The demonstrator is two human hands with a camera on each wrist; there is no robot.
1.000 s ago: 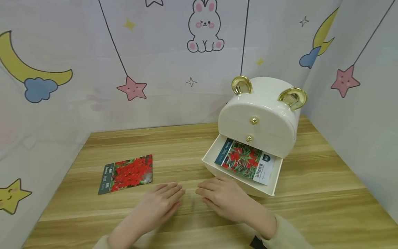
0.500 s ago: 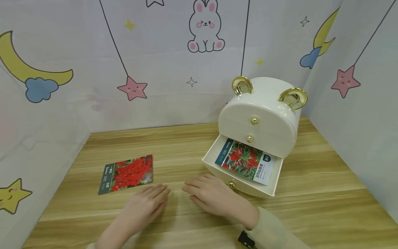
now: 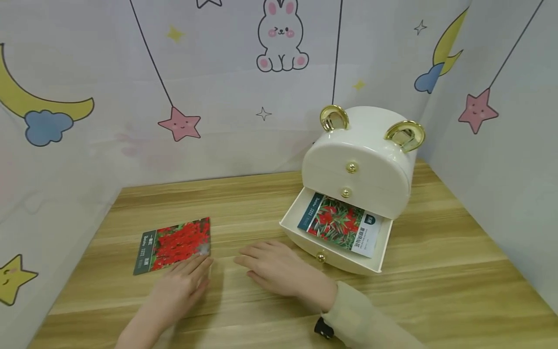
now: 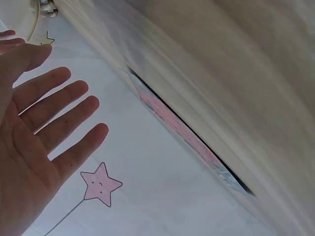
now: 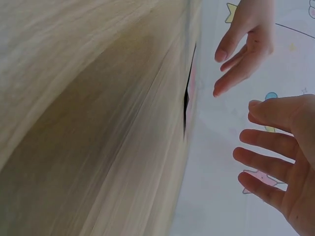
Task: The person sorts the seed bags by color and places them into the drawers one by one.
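A flat seed packet with a red flower picture (image 3: 180, 242) lies on the table at the left; in the left wrist view the packet (image 4: 177, 130) appears nearly edge-on. My left hand (image 3: 180, 283) is just above the packet's near right corner, its fingers extended and holding nothing. My right hand (image 3: 279, 266) hovers over the table between that packet and the pulled-out drawer (image 3: 289, 223), fingers straight and apart from both. Inside the drawer is a second packet (image 3: 337, 223) with red flowers and green leaves. In the right wrist view both hands are clear of the wood.
The drawer belongs to a white cabinet (image 3: 357, 182) with gold ears and gold knobs, at the back right of the wooden table (image 3: 418, 291). A printed cloth wall (image 3: 226, 145) closes off the back and sides. A black strap (image 3: 323, 329) hangs by the right sleeve.
Both hands have moved left, the left one to the edge of the packet on the table. The drawer's front knob has come into sight. The head view has shifted slightly.
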